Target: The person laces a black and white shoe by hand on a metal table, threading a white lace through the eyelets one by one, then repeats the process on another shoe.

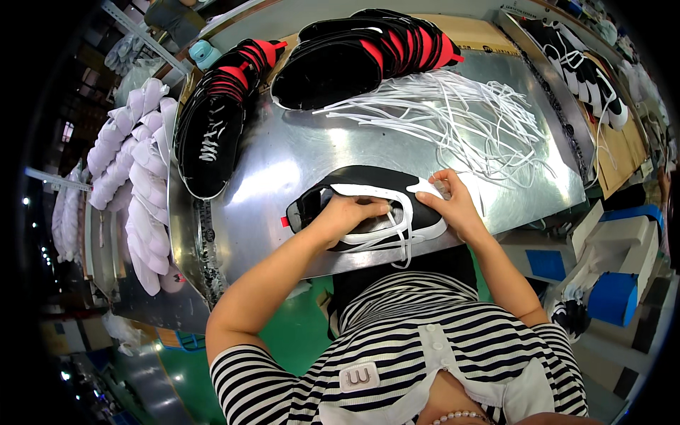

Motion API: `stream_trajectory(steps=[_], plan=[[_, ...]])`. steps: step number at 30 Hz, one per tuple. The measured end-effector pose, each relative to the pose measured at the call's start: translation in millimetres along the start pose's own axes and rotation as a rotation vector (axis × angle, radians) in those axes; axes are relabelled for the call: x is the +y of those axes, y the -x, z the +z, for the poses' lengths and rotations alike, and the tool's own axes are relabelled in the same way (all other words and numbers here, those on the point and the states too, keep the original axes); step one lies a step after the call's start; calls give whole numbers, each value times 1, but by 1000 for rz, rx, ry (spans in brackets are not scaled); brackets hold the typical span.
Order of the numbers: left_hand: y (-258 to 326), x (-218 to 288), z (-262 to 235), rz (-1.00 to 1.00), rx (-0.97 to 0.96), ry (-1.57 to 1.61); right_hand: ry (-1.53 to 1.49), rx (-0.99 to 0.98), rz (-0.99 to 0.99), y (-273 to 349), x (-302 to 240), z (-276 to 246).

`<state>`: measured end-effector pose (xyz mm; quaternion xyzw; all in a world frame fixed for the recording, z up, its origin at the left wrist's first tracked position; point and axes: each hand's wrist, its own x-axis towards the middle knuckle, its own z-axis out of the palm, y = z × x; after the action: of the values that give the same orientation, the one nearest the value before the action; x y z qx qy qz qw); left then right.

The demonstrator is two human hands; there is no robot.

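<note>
A black-and-white shoe upper (pixel 379 175) with a small red heel tab lies on its side on the metal table, close to my body. My left hand (pixel 345 218) reaches into its opening, thumb and forefinger pinched at a white shoelace (pixel 406 241). Loops of that lace hang over the upper's near edge. At the toe end, my right hand (pixel 455 204) closes on the upper, its thumb pressing the black-and-white surface. Something whitish shows between the right thumb and forefinger, too small to make out.
Loose white laces (pixel 453 113) spread over the metal tabletop (pixel 312 152). Beyond them lies a stack of black-and-red uppers (pixel 333 74); another stack (pixel 212 134) sits at the left. Pale shoe parts (pixel 145 177) hang left of the table. Black-and-white shoes (pixel 577 71) occupy the far right.
</note>
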<state>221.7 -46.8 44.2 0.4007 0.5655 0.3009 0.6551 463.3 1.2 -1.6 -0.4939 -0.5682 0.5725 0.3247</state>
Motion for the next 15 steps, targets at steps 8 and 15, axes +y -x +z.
stream_trajectory(steps=[8, 15], plan=[[6, -1, -11, 177, 230, -526, -20, -114, -29, 7, 1, -3], [101, 5, -142, 559, 1099, -1128, -121, -146, 69, 3, -21, -43]])
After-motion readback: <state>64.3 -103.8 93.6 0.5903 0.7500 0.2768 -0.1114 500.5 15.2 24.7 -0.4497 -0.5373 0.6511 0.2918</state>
